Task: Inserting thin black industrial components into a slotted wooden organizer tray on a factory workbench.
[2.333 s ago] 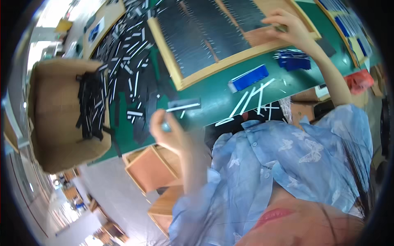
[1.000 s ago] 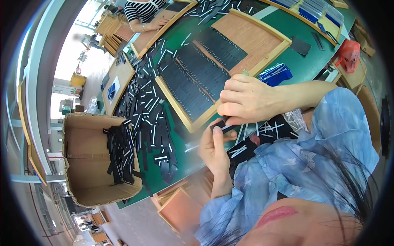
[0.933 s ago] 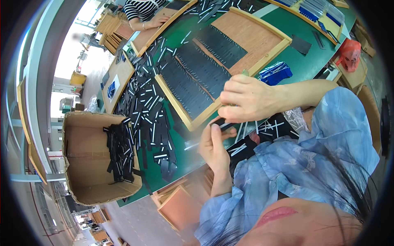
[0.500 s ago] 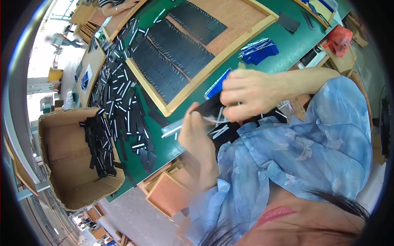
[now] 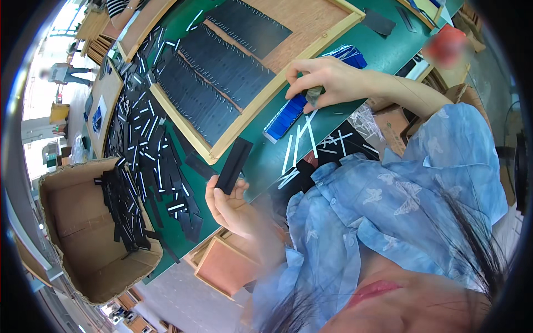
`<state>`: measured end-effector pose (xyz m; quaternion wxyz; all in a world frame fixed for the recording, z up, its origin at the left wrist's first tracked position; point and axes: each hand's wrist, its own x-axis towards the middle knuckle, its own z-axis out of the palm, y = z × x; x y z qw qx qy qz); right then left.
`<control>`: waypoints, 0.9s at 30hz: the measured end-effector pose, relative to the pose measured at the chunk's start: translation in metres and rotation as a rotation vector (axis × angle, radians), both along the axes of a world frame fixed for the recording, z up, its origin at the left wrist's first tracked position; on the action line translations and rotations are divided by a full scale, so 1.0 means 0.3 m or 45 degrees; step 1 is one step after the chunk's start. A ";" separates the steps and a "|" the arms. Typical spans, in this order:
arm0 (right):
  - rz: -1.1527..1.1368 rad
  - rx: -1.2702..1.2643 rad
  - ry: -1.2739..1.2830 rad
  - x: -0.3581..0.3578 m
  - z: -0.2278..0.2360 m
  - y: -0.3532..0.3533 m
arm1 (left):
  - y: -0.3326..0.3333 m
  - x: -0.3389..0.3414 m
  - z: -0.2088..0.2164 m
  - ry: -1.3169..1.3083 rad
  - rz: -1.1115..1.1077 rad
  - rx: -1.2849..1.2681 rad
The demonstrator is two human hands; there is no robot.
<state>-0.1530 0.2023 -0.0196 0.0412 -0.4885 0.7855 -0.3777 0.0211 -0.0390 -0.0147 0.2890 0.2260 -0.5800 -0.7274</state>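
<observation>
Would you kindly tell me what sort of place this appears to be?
It looks like a workshop or factory floor, judging by the green table strewn with black strips, the wooden frame bearing rows of dark pieces, and the cardboard box holding similar strips.

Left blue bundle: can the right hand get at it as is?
Probably yes: the right hand is at one end of the left blue bundle, whose other end lies uncovered. Its fingers already pinch a small object, though.

Workshop, green worktable (image 5: pixel 391 50), wooden frame (image 5: pixel 247 119); carton (image 5: pixel 72 200) of black strips (image 5: pixel 123 211)
</observation>
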 end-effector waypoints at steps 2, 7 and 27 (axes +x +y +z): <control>-0.082 0.073 0.122 -0.003 0.005 0.024 | 0.000 -0.010 -0.004 0.003 -0.064 0.020; -0.057 0.082 0.075 -0.008 0.009 -0.001 | -0.009 0.000 -0.013 -0.035 -0.025 -0.006; 0.138 -0.128 0.742 0.017 0.052 0.019 | -0.031 -0.011 -0.051 -0.011 -0.079 0.086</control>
